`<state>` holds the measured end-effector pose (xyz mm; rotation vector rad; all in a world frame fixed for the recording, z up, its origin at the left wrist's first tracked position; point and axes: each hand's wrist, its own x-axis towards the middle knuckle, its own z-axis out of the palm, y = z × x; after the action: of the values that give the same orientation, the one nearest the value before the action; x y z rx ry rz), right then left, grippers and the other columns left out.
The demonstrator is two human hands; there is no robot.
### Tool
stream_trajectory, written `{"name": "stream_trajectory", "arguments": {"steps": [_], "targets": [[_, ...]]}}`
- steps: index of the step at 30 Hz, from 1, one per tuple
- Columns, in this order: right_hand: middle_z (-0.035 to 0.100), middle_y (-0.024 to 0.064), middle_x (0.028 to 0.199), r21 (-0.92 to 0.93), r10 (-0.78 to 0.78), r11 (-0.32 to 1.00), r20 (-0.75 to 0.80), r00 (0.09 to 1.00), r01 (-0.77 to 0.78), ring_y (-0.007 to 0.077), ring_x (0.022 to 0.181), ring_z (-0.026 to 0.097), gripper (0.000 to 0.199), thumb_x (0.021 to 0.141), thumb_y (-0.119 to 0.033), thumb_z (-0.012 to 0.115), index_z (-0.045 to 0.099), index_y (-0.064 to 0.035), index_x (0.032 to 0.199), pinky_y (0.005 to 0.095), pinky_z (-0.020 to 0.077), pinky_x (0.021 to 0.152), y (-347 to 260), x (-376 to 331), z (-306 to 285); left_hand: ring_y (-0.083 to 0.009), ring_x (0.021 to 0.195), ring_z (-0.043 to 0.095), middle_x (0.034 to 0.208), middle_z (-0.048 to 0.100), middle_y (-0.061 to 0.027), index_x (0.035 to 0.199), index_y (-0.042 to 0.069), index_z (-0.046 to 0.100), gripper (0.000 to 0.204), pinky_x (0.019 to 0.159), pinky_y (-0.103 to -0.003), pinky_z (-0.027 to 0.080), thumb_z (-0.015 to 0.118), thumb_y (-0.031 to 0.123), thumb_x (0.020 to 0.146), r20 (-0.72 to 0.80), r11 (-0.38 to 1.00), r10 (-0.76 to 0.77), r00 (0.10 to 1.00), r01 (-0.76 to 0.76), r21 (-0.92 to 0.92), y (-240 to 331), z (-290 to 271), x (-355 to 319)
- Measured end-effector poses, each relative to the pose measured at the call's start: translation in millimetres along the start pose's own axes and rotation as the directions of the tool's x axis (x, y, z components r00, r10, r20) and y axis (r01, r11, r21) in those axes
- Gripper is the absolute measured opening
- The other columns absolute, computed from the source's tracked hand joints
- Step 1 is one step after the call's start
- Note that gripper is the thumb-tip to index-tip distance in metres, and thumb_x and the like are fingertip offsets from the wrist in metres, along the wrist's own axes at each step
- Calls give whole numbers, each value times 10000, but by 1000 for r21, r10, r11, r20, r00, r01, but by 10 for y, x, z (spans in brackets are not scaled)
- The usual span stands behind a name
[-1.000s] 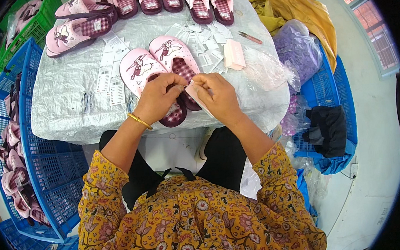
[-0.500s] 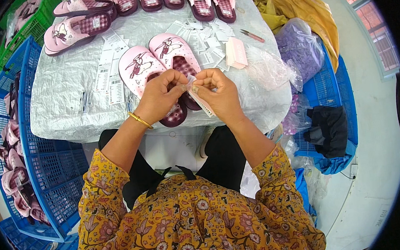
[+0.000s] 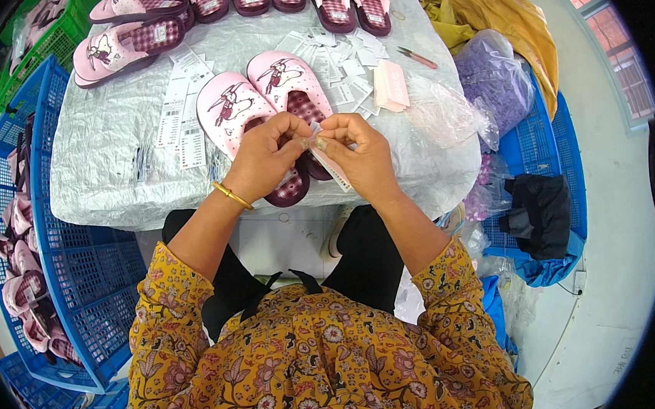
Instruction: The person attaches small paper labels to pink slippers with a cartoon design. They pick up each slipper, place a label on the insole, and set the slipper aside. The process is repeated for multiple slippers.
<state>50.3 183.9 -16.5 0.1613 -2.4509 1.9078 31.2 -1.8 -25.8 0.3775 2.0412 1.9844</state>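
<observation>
Pinching a small white paper tag [image 3: 330, 166] between thumb and fingertips, the right hand [image 3: 361, 156] meets the left hand [image 3: 266, 157] over the near edge of the table; left fingers are pressed together on the tag's top end too, so both hands grip it; the tag hangs slanted below the right hand. Just under the hands lies a pair of pink fabric slippers w/ a cartoon print and checked maroon lining [image 3: 262, 102], toes pointing to the far edge, heels hidden by the hands; left hand rests on the heel of the left slipper. A gold bangle [image 3: 232, 196] sits on the left wrist. The table w/ crinkled silver foil cover [image 3: 109, 168] carries loose white barcode tags [image 3: 182, 116] left of the pair and more scattered beyond it; a pink pad of labels [image 3: 390, 86] lies right of the pair; small pink-handled snips [image 3: 417, 57] near the far right corner. More pink slippers [image 3: 130, 43] line the far edge. Blue plastic crates [image 3: 54, 249] stand off the left edge; a clear bag of purple bits [image 3: 494, 76] off the right.
</observation>
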Motion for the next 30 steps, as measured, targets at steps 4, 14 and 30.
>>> {"name": "stream_trajectory", "arguments": {"steps": [4, 14, 30], "targets": [[702, 50, 893, 13, -3, 1000, 14, 1000, 3, 67, 800, 639, 216, 873, -26, 712, 633, -31, 1074, 229, 530, 735, 30, 3, 0, -28, 739, 519, 893, 601, 30, 1034, 26, 610, 92, 639, -192, 433, 606, 37, 943, 14, 1000, 25, 1000, -25, -3, -33, 3, 4], [672, 30, 895, 14, -67, 998, 55, 996, 66, 66, 799, 615, 208, 849, -27, 735, 634, -14, 1030, 226, 521, 736, 68, 41, -16, -39, 720, 513, 815, 587, 23, 981, 16, 613, 63, 632, -218, 432, 605, 26, 920, -35, 1000, 26, 999, -26, 15, -18, 29, -9], [626, 0, 909, 163, -14, 987, 86, 996, -1, 45, 810, 569, 193, 852, 22, 720, 614, -25, 1006, 200, 495, 737, 79, 55, -33, -28, 727, 498, 871, 582, 39, 1014, 26, 612, 88, 633, -190, 417, 643, 58, 938, 8, 1000, -20, 1000, 20, -10, -47, -5, 5]]}}
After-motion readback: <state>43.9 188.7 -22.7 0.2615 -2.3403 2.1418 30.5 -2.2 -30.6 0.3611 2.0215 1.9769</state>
